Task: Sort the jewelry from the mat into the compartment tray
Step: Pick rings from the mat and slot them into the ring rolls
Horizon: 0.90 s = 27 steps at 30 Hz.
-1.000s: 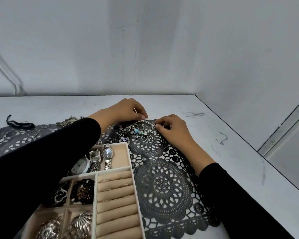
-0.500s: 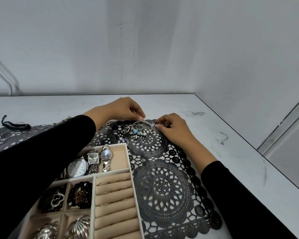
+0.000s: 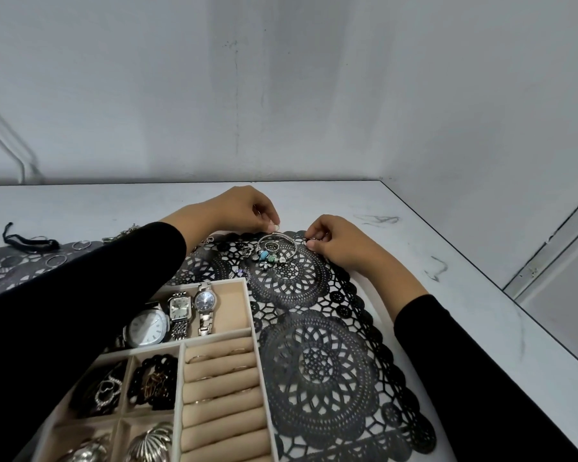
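Bracelet (image 3: pixel 271 256), 12 o'clock on mat (image 3: pixel 317 361): unmoved, still unsorted; left hand (image 3: pixel 241 208) pinches its far rim; right hand (image 3: pixel 341 241) curled at 3 o'clock, grasp unclear.

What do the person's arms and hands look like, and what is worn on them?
Both arms wear long, plain black sleeves, the left sleeve and the right sleeve, each ending at the wrist. The left hand and the right hand are bare, without gloves. No watch or bracelet shows at either wrist. Rings on fingers are too small to tell.
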Tool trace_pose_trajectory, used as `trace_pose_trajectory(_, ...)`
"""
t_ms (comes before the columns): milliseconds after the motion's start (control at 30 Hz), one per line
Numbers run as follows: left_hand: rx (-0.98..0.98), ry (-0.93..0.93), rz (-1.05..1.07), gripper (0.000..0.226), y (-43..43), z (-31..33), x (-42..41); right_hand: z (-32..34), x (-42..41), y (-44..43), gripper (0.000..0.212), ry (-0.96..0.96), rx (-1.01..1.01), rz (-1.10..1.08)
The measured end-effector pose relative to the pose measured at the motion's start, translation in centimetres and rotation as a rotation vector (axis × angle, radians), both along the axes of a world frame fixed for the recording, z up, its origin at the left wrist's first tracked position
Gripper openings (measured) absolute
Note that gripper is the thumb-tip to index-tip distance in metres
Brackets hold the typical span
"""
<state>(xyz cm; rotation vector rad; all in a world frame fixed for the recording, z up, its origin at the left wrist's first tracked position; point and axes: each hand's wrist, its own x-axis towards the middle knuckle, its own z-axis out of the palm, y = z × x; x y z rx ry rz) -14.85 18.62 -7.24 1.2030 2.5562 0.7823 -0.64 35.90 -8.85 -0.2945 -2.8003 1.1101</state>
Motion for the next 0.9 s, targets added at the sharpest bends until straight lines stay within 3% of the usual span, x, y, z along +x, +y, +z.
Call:
trace_pose_trajectory(267, -0.002, 0.003, -0.001, 0.012, 0.2, 0.0, 0.0, -0.1, -0.3, 0.0, 0.012, -0.019, 0.025, 0.006)
trace_pose_trajectory(600, 0.069, 0.064, 0.004, 0.012, -1.2, 0.5, 1.2, -1.2, 1.8, 0.3, 0.014, 0.297, -0.218, -0.032)
trace_pose_trajectory(900, 0.351, -0.171, 0.142, 0.015, -5.2, 2.8, 4.3, -1.1, 2.9, -0.7, 0.009, 0.371, -0.320, -0.135)
